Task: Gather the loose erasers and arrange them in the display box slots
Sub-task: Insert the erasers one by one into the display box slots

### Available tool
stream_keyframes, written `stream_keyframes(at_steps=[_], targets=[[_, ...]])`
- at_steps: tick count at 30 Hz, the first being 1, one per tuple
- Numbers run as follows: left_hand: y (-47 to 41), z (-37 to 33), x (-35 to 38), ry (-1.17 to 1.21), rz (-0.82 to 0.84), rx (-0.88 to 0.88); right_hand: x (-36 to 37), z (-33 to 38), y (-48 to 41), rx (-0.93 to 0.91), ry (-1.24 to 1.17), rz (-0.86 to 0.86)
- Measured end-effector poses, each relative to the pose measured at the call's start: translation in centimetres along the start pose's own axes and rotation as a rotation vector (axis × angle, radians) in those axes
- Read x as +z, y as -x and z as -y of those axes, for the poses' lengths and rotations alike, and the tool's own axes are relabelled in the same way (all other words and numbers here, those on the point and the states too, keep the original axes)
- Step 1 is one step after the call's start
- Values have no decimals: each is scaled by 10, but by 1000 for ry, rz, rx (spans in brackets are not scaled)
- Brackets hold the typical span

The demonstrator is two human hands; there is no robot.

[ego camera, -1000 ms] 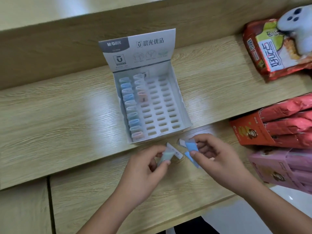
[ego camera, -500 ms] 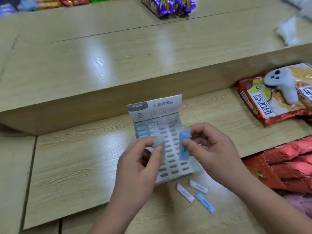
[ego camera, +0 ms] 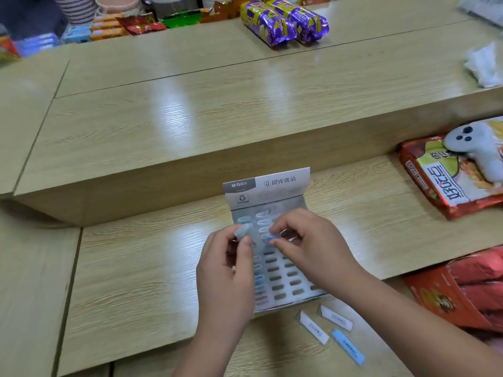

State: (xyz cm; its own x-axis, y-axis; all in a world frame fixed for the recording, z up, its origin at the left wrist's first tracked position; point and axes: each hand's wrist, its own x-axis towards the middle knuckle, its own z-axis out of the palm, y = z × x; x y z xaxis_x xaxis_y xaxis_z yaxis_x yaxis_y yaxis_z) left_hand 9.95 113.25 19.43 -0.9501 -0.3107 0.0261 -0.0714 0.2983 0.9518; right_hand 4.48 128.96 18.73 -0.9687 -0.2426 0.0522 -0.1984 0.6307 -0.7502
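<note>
Three loose erasers [ego camera: 337,317] beside box [ego camera: 268,183] front

head view looks forward and down, seemingly close over the shelf [ego camera: 136,281].

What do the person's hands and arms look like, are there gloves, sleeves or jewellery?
The left hand and the right hand wear no gloves, and no watch or bracelet shows at either wrist. Both forearms are uncovered down to the picture's edge, so no sleeve is visible. Any ring is too small to tell.
</note>
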Motion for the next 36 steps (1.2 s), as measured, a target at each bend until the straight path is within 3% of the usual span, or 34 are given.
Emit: stream_keyframes(at_steps=[17,28,32,36], targets=[[5,1,3,-2,14,3,-5,-11,-2,-105,38,35],[4,-6,4,-87,49,89,-10,-20,0,-363,357,53],[5,-4,4,-120,40,117,3,-19,7,-410,536,146],[6,-2,2,-134,35,132,-3,-16,2,-402,503,117]])
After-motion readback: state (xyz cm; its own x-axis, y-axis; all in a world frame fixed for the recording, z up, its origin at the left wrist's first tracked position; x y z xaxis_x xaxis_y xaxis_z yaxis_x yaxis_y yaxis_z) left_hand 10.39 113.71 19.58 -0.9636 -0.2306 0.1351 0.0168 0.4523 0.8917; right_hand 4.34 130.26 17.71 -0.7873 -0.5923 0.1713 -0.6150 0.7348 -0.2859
